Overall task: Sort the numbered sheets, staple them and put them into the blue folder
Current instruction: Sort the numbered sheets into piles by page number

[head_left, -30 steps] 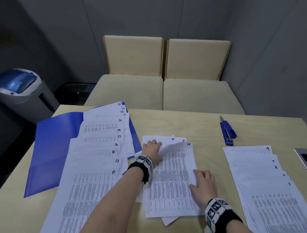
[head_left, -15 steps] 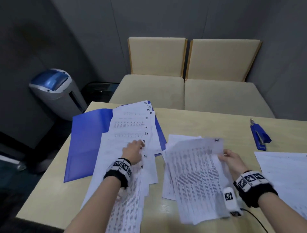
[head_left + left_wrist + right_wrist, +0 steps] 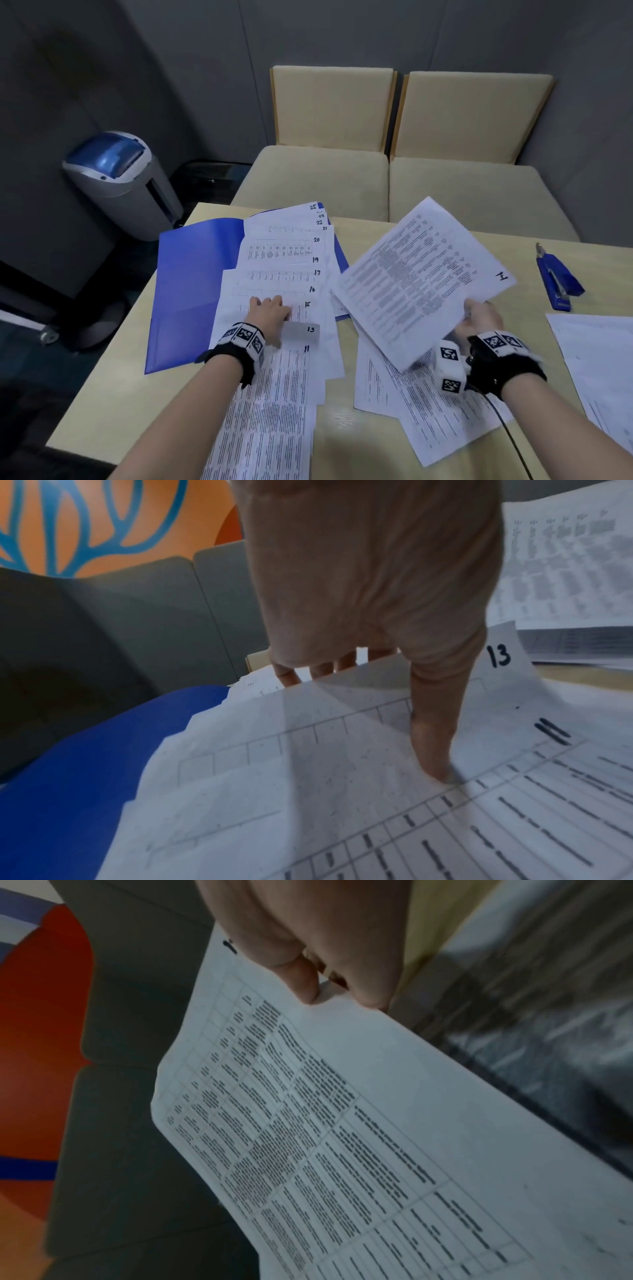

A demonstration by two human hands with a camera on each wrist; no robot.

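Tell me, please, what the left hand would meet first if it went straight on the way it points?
Probably sheet 16, next up the fan: the left hand rests on the fan, fingers pointing along it. Overlap is unclear.

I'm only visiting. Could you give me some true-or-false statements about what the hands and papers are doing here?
1. The right hand holds a sheet up off the table. True.
2. The left hand grips the stapler. False: the blue stapler lies untouched on the table; that hand rests on the fanned sheets.
3. The fanned sheets lie partly on the blue folder. True.
4. The lifted sheet is numbered 25. False: it reads 14.
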